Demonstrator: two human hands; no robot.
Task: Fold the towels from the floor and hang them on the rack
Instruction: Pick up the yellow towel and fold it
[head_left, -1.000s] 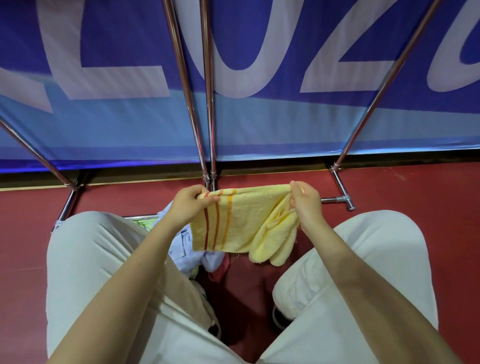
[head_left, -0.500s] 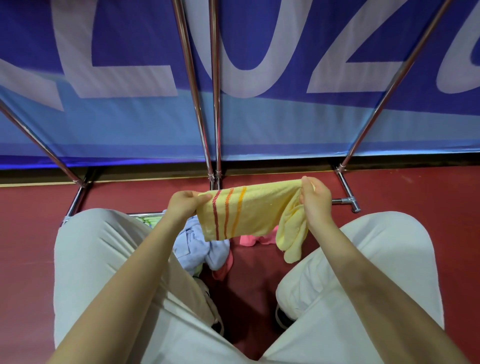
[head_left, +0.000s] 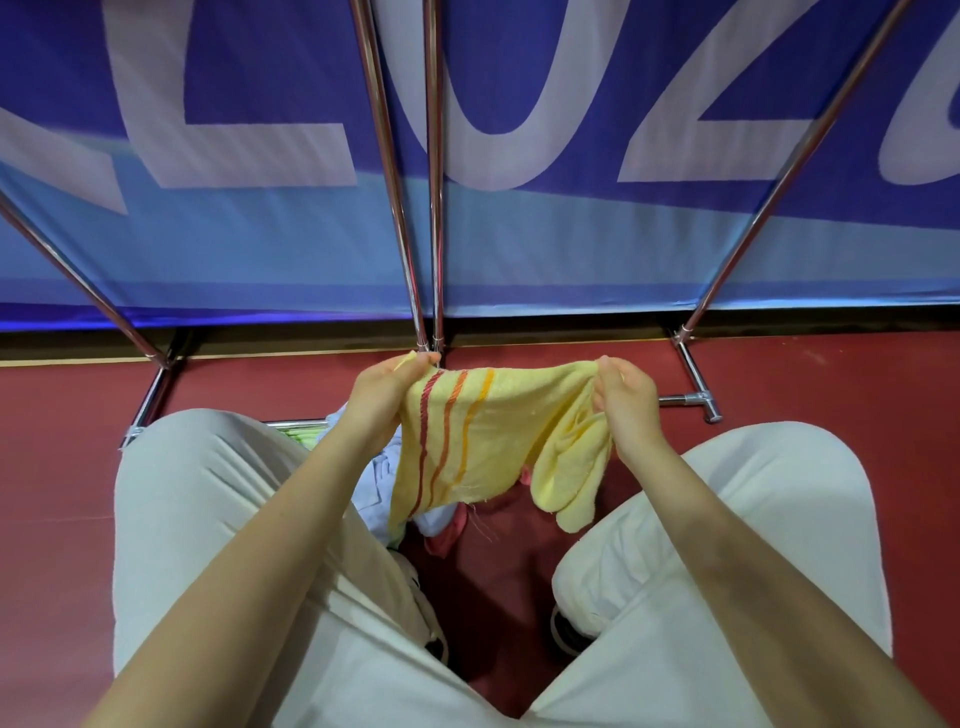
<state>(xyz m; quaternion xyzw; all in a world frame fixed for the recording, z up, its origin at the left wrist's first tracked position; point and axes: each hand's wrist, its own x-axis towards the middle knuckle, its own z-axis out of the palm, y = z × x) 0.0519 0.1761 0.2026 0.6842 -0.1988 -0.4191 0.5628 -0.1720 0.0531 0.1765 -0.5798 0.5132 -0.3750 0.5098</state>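
Directly in front of the chrome rack (head_left: 397, 197), low and near its base rails, the yellow towel (head_left: 483, 436) hangs between both hands above the red floor (head_left: 831, 374). The left hand (head_left: 382, 392) pinches the top corner beside the red and orange stripes; the right hand (head_left: 626, 397) pinches the opposite top corner, where the cloth is bunched into hanging folds. The hands are well apart, each clamped on the towel's upper edge.

Compared with one second ago, the hands stand farther apart and the top edge is drawn out wider. The striped end, folded compactly before, now hangs open as a flat panel. The bunched part at the right hand remains gathered.

Judgement: the towel is being opened out and squared, the step that precedes folding. No fold is made yet and nothing hangs on the visible part of the rack, so the task is at an early stage.

Below the yellow towel, nearer the person than the rack base, a pale blue cloth (head_left: 371, 483) and a pink cloth (head_left: 447, 532) lie on the floor between the person's knees, awaiting handling.
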